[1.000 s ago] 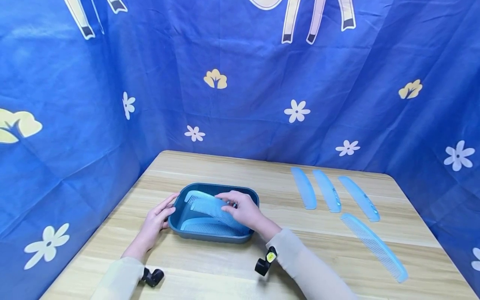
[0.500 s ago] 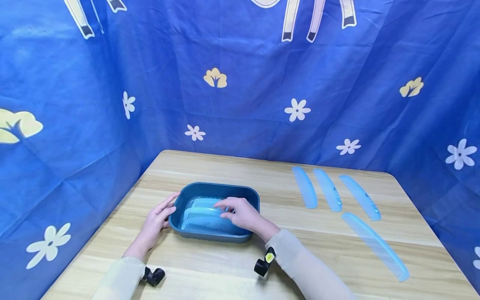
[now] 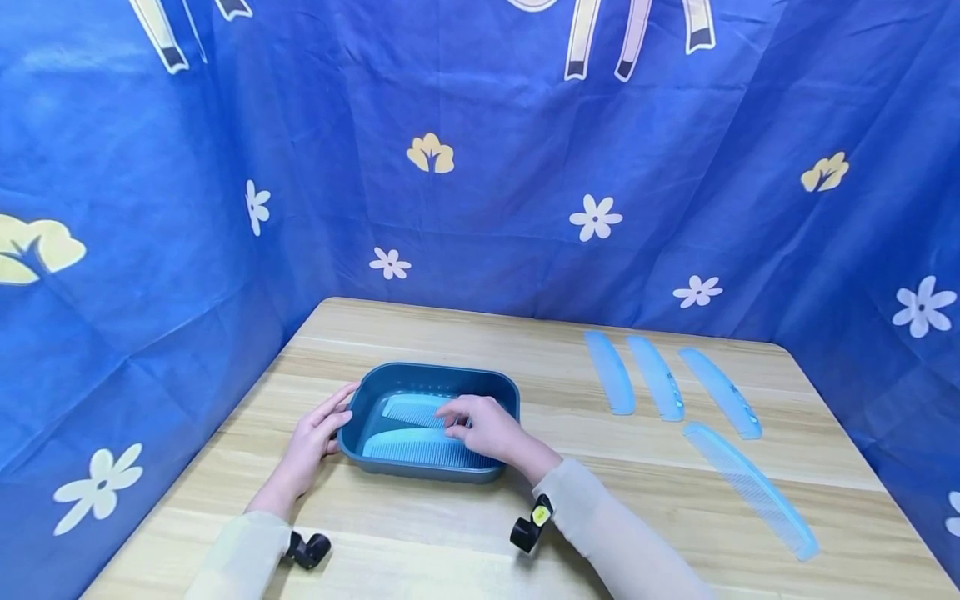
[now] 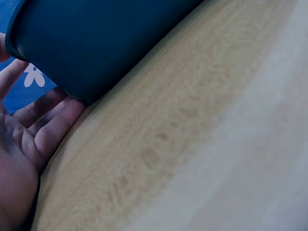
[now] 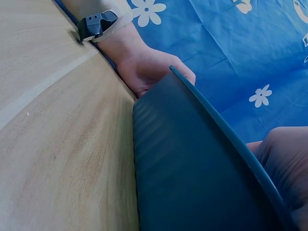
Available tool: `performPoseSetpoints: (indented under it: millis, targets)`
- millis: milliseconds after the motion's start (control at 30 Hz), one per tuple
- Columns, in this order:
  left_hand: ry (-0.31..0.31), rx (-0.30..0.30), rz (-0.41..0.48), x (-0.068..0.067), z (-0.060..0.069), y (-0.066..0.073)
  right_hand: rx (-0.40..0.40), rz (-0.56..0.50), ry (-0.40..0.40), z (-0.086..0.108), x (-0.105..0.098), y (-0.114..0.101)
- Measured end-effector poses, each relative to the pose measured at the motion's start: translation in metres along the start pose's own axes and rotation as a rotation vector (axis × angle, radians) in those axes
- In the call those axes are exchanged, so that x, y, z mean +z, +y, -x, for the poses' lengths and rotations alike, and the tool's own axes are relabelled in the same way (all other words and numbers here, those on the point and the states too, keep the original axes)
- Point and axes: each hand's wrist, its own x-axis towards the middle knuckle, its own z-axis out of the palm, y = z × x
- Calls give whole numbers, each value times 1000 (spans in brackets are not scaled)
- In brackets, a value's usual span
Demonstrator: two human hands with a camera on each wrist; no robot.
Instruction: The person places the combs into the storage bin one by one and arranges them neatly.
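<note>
A dark teal plastic box (image 3: 420,477) stands on the table. My left hand (image 3: 310,446) grips its left end, thumb at the rim and other fingers against the outside wall, as the left wrist view shows. Inside lie light blue combs: a back comb (image 3: 408,408) and a front comb (image 3: 420,450), whose right parts my right hand hides. I cannot tell whether others are stacked beneath. My right hand (image 3: 483,429) reaches over the box's right side, with a gap between thumb and index fingertip above the combs. In the right wrist view the box wall hides these fingertips.
Three blue combs, a left one (image 3: 610,372), a middle one (image 3: 656,377) and a right one (image 3: 722,392), lie at the table's back right. A larger comb (image 3: 752,490) lies in front of them. A blue curtain (image 3: 495,217) surrounds the wooden table (image 3: 405,542).
The comb that my right hand held tilted has gone down flat into the front of the box, and the fingers have let go of it. My left hand stays on the box.
</note>
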Motion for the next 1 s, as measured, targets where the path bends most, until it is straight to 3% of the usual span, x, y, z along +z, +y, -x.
performPoseSetpoints:
  millis: [433, 1000]
  targets:
    - [-4, -10, 7, 1, 0, 0, -40, -51, 90, 4, -5, -1]
    - [5, -24, 8, 1, 1, 1, 40, -151, 167, 16, -25, 0]
